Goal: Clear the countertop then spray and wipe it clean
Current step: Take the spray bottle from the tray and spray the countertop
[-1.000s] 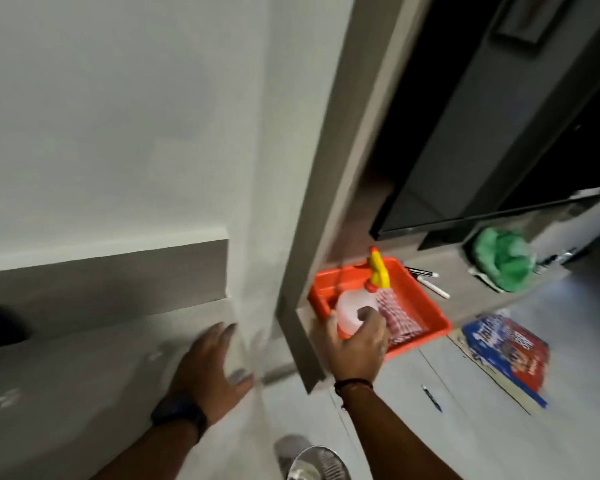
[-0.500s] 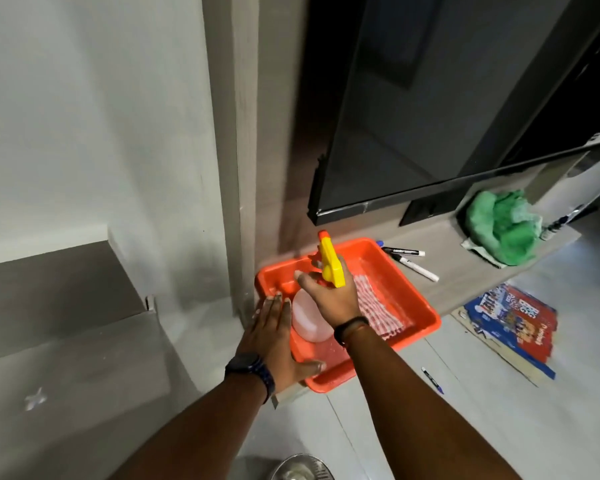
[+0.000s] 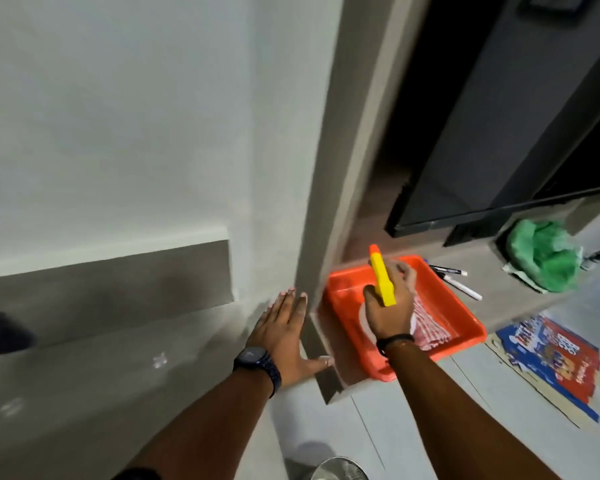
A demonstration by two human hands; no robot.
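Note:
My right hand grips a spray bottle with a yellow head and a pale body, held over the orange tray. A red-and-white checked cloth lies in that tray. The tray rests on a grey wooden countertop under a dark screen. My left hand, with a dark watch on the wrist, lies flat with fingers spread on the grey ledge to the left of the tray.
Two markers lie beyond the tray. A crumpled green bag sits further right on the counter. A blue-and-red box lies on the floor below. A grey pillar stands between ledge and counter. A metal bowl rim shows at the bottom.
My left hand moved from the tray's edge back to the left onto the ledge. My right hand stays closed on the spray bottle over the tray. The view swung left.

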